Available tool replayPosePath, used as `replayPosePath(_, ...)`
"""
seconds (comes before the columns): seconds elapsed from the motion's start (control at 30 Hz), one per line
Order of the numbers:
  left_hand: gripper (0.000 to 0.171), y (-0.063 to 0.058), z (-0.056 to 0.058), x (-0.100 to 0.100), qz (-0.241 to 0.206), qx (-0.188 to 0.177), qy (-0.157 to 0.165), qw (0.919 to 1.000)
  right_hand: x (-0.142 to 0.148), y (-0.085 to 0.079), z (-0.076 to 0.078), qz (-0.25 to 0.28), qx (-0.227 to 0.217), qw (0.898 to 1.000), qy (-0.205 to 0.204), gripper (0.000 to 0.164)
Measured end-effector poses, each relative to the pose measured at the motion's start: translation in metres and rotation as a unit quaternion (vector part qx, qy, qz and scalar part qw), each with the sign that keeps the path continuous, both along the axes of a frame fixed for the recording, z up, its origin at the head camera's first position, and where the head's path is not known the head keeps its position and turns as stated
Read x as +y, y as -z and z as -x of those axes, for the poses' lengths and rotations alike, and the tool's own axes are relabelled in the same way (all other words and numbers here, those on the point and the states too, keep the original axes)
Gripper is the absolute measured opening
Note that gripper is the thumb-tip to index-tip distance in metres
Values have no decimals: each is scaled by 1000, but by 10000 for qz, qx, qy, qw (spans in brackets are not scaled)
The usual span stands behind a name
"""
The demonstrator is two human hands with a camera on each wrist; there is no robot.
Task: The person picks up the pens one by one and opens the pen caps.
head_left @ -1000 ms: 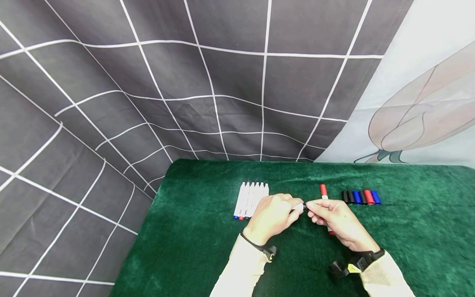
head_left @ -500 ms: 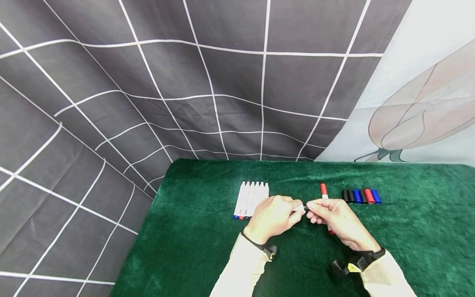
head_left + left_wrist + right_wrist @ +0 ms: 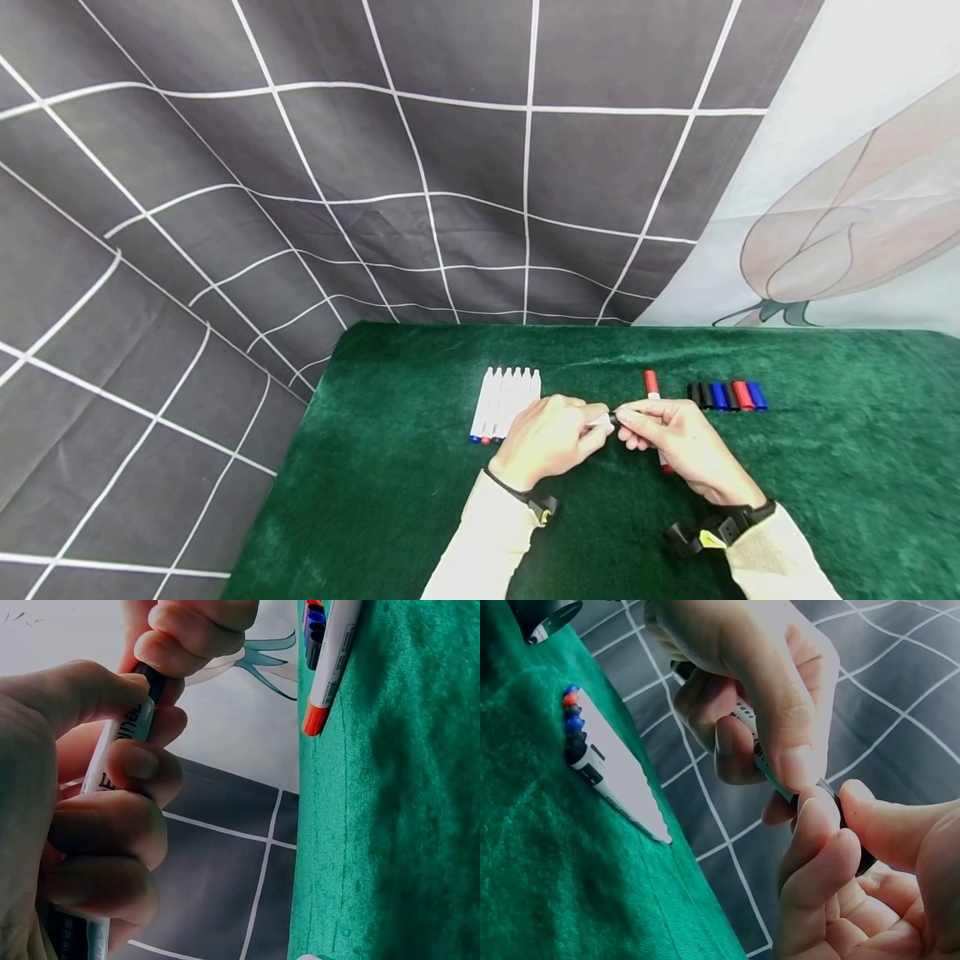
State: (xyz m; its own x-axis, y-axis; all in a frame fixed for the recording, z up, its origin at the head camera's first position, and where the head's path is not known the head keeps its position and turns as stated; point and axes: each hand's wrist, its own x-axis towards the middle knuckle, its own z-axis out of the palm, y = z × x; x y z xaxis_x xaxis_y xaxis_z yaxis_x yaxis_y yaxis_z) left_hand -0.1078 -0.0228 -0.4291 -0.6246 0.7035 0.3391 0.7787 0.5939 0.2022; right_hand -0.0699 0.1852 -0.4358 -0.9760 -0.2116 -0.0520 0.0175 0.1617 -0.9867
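In the head view my left hand (image 3: 551, 433) grips a white marker (image 3: 126, 735) by its barrel, with the fingers wrapped round it. My right hand (image 3: 678, 442) pinches the black cap (image 3: 153, 679) on one end between thumb and fingers. The hands meet fingertip to fingertip over the cloth; the right fingers cover much of the cap. To the left lie several white uncapped markers (image 3: 506, 400) side by side, partly behind the left hand. A red-capped marker (image 3: 651, 383) lies under the right hand, its middle hidden.
Right of the hands, several loose caps (image 3: 720, 396) in black, blue and red lie in a row. A green velvety cloth (image 3: 375, 500) covers the table. Grey grid-patterned fabric (image 3: 465, 150) hangs behind and at the left, with a white flower-print sheet (image 3: 825, 192) at the right.
Both hands stay on the marker and its cap almost without moving. The head view has shifted very slightly.
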Motion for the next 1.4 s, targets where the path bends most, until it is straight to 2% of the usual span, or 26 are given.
replayPosePath(0.8,27,0,4,-8,-381,-686,201,9967,-6,1,0,-86,395,9992,6,23)
replayPosePath(1.4,27,2,7,-10,-562,-753,344,9950,-8,4,1,-380,894,9952,125,16)
